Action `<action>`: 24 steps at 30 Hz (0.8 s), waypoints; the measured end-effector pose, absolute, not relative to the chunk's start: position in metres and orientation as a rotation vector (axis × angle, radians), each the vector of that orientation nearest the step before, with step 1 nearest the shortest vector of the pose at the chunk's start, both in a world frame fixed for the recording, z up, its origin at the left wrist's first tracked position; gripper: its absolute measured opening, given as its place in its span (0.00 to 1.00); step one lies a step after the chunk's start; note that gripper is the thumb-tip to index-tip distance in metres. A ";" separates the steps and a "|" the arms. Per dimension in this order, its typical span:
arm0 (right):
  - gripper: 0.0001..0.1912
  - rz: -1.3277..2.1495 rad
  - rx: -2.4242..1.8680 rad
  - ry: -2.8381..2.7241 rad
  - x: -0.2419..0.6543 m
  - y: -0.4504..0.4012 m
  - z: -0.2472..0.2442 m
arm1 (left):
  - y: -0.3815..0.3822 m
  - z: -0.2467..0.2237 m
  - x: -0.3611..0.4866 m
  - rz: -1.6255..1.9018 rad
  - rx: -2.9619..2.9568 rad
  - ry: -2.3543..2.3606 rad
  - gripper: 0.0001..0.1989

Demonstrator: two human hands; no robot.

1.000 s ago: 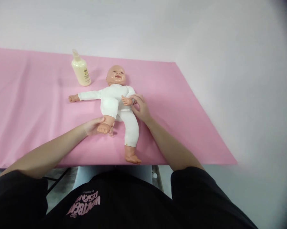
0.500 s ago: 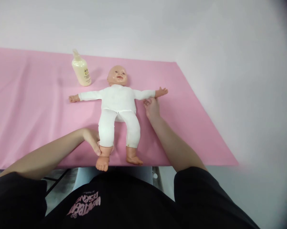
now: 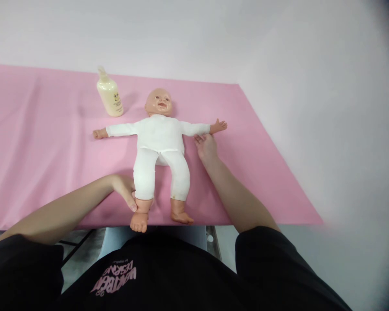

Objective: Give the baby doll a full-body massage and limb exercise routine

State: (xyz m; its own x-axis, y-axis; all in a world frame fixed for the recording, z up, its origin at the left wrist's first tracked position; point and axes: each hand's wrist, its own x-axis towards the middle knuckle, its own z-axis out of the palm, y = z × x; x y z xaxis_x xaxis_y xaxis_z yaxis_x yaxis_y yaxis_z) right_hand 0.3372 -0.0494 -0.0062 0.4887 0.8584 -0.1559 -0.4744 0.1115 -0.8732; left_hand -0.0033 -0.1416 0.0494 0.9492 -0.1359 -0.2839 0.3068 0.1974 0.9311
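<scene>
A baby doll (image 3: pixel 161 134) with a white cloth body lies face up, arms spread and feet toward me. My left hand (image 3: pixel 124 190) is closed round the doll's lower leg at the ankle, thumb on top and the other fingers mostly hidden beneath the leg. Beside the doll's arm on the right, my right hand (image 3: pixel 207 147) rests on the pink cloth, its curled fingertips at the underside of the forearm near the wrist. Whether those fingers grip the arm is hard to tell.
A pump bottle (image 3: pixel 112 98) of pale yellow liquid stands left of the doll's head. The pink cloth (image 3: pixel 52 142) covers the table, whose near edge lies under the doll's feet. Behind is a white wall (image 3: pixel 194 39).
</scene>
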 end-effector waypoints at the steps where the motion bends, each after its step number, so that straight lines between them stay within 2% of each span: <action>1: 0.15 1.026 -1.060 -0.446 0.337 -0.049 -0.006 | -0.141 0.048 -0.004 -0.324 1.334 0.140 0.25; 14: 0.18 1.031 -1.071 -0.340 0.330 -0.057 0.010 | -0.141 0.050 -0.004 -0.354 1.315 0.131 0.25; 19: 0.18 1.034 -1.073 -0.396 0.333 -0.055 0.005 | -0.141 0.052 -0.002 -0.286 1.337 0.137 0.24; 24: 0.18 1.031 -1.075 -0.424 0.334 -0.053 0.001 | -0.140 0.048 -0.005 -0.363 1.339 0.111 0.25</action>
State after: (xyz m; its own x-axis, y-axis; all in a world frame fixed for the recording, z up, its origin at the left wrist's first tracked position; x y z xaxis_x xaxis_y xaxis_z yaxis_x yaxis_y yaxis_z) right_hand 0.3344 -0.0534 0.0008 0.4936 0.8513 -0.1779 -0.4795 0.0957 -0.8723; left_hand -0.0050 -0.1396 0.0483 0.9387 -0.1938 -0.2850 0.3201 0.1836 0.9294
